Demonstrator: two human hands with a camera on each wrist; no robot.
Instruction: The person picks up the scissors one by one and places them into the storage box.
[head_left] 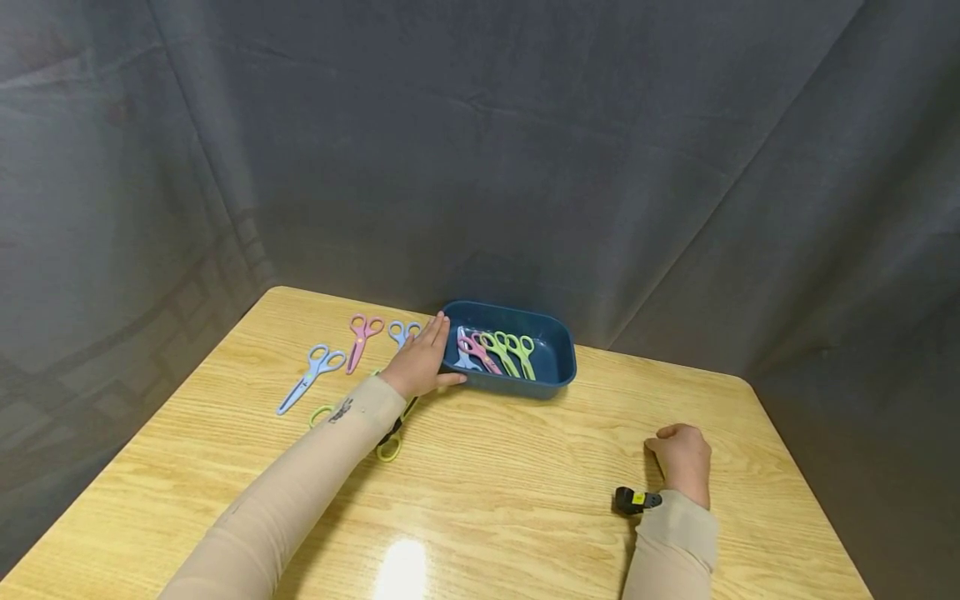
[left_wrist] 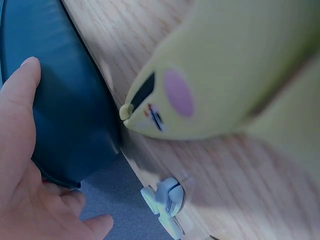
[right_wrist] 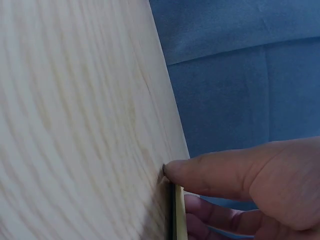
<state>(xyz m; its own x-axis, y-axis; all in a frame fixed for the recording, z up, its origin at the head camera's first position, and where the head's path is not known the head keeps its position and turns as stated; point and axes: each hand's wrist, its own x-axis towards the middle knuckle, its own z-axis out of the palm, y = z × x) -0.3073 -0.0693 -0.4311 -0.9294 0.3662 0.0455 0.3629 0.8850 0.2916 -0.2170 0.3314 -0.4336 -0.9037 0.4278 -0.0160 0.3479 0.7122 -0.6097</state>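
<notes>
At the left end of a dark blue bin [head_left: 543,390], my left hand [head_left: 420,362] rests with fingers stretched along the end wall and thumb apart on the front wall. Yellow-green scissors [left_wrist: 210,85] lie close under the left wrist; their loops show beside the forearm, the rest hidden. Several scissors [head_left: 522,354], pink, green and blue, lie inside the bin. Over the right of the table, my right hand [head_left: 682,462] curls downward. Its thumb and fingertips pinch the end of a thin black-and-yellow thing [right_wrist: 176,215], seen edge-on, mostly hidden; I cannot tell its kind.
Left of the bin on the wooden table [head_left: 510,492] lie blue scissors [head_left: 311,379], pink scissors [head_left: 360,343] and another blue pair [head_left: 399,332] partly behind the left hand. A grey curtain [head_left: 480,167] stands behind the table and on both sides.
</notes>
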